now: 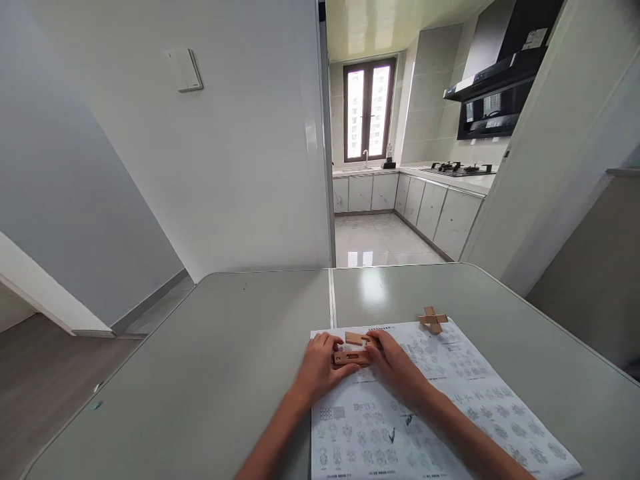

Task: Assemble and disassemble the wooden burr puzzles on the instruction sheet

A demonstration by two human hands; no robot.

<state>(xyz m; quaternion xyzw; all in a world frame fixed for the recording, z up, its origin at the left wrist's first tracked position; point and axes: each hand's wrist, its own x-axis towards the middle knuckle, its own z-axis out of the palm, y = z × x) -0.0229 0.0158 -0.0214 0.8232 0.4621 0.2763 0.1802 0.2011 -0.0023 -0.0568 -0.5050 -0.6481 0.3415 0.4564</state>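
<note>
Slotted wooden block [351,361] lies crosswise between both hands, over the far left part of the printed sheet [350,393]

Its long axis runs left to right, roughly along the sheet's far edge; the left hand [320,365] is at its left end, thumb along the near side and fingers curled round, gripping it. Just beyond the block, nearer the sheet's far edge, a lighter wooden piece [354,338] lies almost parallel, its right end pinched between thumb and fingers of the right hand [393,357]; whether the two pieces touch, I cannot tell. A wooden cross [433,320] sits at the sheet's far right corner
</note>
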